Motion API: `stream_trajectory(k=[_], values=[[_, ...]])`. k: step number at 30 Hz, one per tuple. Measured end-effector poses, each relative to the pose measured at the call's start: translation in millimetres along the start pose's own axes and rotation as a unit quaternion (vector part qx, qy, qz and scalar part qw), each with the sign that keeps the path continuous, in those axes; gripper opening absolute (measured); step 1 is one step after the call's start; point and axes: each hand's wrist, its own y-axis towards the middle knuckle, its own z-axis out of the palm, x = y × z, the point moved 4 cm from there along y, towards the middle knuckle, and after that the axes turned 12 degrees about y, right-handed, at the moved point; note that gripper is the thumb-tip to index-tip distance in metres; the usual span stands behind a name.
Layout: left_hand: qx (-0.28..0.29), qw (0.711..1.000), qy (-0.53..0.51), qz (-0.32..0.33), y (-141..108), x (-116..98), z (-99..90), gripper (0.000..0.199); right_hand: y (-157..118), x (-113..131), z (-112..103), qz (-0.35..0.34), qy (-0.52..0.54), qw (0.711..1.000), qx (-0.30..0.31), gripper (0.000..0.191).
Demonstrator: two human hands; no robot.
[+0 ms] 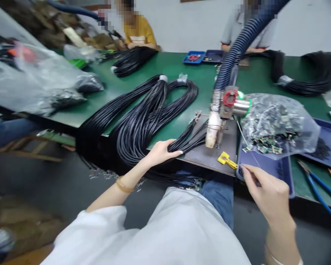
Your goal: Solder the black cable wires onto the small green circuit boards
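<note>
My left hand [165,151] is closed round a bunch of black cables [184,142] at the table's front edge, the thumb and fingers wrapping it. The cable ends fan out over a grey board [206,158], below a hose nozzle. My right hand [267,187] is in a pinch at the front of a blue tray [288,176]; whatever sits between its fingertips is too small to make out. Close to those fingertips, a yellow tool [226,160] lies on the board's corner. A thin pale wire [244,136] slants down from the nozzle stand toward the tray.
A ribbed hose [226,70] hangs over the board. Looped black cable bundles [135,132] drape over the edge at left. A clear bag of small connector parts [276,121] rests on the trays. Blue-handled pliers [317,187] lie right. Two people sit across the green table [179,62].
</note>
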Motion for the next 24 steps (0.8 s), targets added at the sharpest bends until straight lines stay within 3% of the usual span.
stream_trajectory(k=[3, 6, 9, 11, 12, 15, 18, 21, 24], values=[[-0.027, 0.999, 0.020, -0.006, -6.8, -5.0, -3.6, 0.080, -1.4, -36.8, 0.5, 0.007, -0.168, 0.984, 0.063, 0.021], [-0.080, 0.997, 0.003, 0.018, -15.2, -9.2, -7.4, 0.062, 5.1, -86.9, -2.8, 0.055, -0.269, 0.960, 0.051, 0.027], [-0.096, 0.994, -0.012, 0.047, -19.4, -12.9, -7.3, 0.041, 21.3, -133.1, -5.7, 0.106, -0.265, 0.958, 0.004, 0.036], [-0.091, 0.994, -0.011, 0.059, -20.1, -15.5, -5.2, 0.041, 35.7, -152.7, -4.4, 0.116, -0.244, 0.963, -0.016, 0.039], [-0.084, 0.994, 0.001, 0.064, -20.2, -17.2, -3.5, 0.046, 43.3, -158.9, -0.7, 0.117, -0.238, 0.964, 0.008, 0.038], [-0.063, 0.991, 0.084, 0.086, -21.1, -23.4, 2.5, 0.062, 62.8, -162.5, 8.6, 0.132, -0.228, 0.964, 0.044, 0.035], [-0.053, 0.984, 0.139, 0.098, -21.5, -25.5, 6.2, 0.056, 75.2, -150.4, 18.3, 0.134, -0.200, 0.968, 0.074, 0.037], [-0.039, 0.989, 0.116, 0.077, -17.5, -19.1, 5.3, 0.058, 78.9, -135.4, 24.4, 0.132, -0.148, 0.977, 0.077, 0.033], [-0.010, 0.994, 0.047, 0.101, -9.5, -15.1, 0.5, 0.035, 74.3, -127.1, 28.3, 0.147, -0.131, 0.975, 0.105, 0.030]])
